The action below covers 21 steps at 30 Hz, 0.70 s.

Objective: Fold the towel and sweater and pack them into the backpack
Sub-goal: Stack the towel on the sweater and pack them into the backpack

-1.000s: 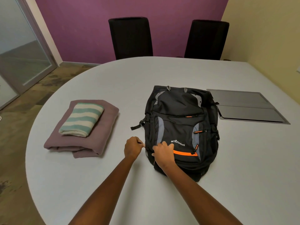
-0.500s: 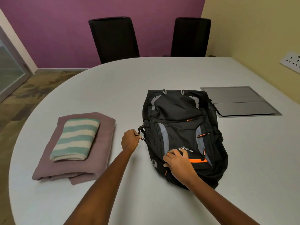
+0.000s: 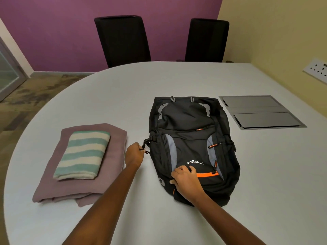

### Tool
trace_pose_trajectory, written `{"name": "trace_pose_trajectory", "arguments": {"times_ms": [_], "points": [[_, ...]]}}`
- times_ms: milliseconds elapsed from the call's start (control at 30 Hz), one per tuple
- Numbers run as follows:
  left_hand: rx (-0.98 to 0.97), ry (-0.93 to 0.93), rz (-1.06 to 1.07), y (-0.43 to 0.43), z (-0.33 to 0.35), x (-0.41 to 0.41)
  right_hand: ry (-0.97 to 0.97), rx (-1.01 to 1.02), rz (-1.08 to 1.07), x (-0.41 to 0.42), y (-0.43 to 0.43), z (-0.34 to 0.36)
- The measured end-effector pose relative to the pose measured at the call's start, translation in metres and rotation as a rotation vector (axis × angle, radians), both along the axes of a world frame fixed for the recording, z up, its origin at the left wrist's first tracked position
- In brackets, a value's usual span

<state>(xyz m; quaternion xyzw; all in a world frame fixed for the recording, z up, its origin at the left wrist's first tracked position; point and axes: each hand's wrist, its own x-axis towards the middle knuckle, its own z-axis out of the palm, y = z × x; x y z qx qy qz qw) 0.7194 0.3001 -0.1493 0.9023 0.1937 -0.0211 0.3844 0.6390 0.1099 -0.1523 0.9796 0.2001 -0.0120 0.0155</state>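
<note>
Where the view begins at the left, a glass partition (image 3: pixel 8 75) meets mottled carpet (image 3: pixel 37 92) below a purple wall (image 3: pixel 53 32). Two black chairs (image 3: pixel 123 39) (image 3: pixel 206 39) stand at the far side of a rounded pale-grey desk (image 3: pixel 115 89); a yellow wall (image 3: pixel 274 32) with a white socket plate (image 3: pixel 316 69) closes the right.

On the left part of the desk lies a folded mauve sweater (image 3: pixel 116 142). On top of it rests a folded towel (image 3: pixel 83 154), striped in teal and cream. Both have their long axes running away from the person, the far ends leaning slightly right.

Just right of the sweater, the left hand (image 3: pixel 134 154) is curled and pinches a small black pull (image 3: pixel 147 152) at the left edge of the backpack (image 3: pixel 189 135), just below a strap buckle (image 3: pixel 146 141).

The black, grey and orange backpack lies flat at mid-desk, front panel up. Its long axis points from the person toward the chairs. The rounded end is nearest the person and the squarer end is far. Its logo reads upside down from here.

The right hand (image 3: pixel 185 179) grips the pack's near-left corner, with bent fingers on the front panel and the thumb against the side.

Well right of the pack, a grey metal cable hatch (image 3: pixel 261 112) is set flush into the desk.
</note>
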Motion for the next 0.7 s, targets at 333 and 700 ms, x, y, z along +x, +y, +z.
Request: {"name": "trace_pose_trajectory", "arguments": {"times_ms": [333,700], "points": [[0.295,-0.386,-0.105,0.029,0.026,-0.03,0.201,0.014,-0.143,0.017,0.035,0.018],[0.395,-0.343,0.076,0.13,0.045,-0.042,0.48,0.694,-0.266,0.037,0.144,0.031]]}}
